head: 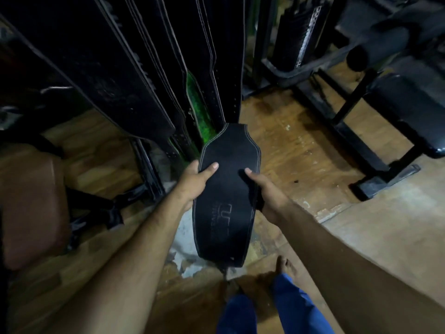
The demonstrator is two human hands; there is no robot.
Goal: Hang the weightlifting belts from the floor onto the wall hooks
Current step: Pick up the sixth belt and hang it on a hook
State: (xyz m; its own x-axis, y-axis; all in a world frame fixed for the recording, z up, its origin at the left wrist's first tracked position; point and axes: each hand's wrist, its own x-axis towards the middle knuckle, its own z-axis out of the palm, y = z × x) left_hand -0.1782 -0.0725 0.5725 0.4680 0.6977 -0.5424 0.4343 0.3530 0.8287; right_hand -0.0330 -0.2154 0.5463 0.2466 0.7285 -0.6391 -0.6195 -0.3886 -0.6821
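Observation:
A black weightlifting belt (226, 189) with pale stitching and an embossed logo is held above the floor, its wide back panel facing me. My left hand (195, 182) grips its left edge, thumb on top. On the right edge sits my right hand (265, 189), thumb pressed on the leather. The belt's narrow end points away, toward several black belts (144, 68) hanging down in front of me. One of those has a green inner face (198, 109). No hooks are in view.
A brown padded seat (33, 201) stands at the left. Black gym machine frames (337, 104) and a padded bench (404, 112) fill the right. The wooden floor (301, 145) is worn, with a bare patch under the belt. My bare feet and blue trousers (277, 304) show below.

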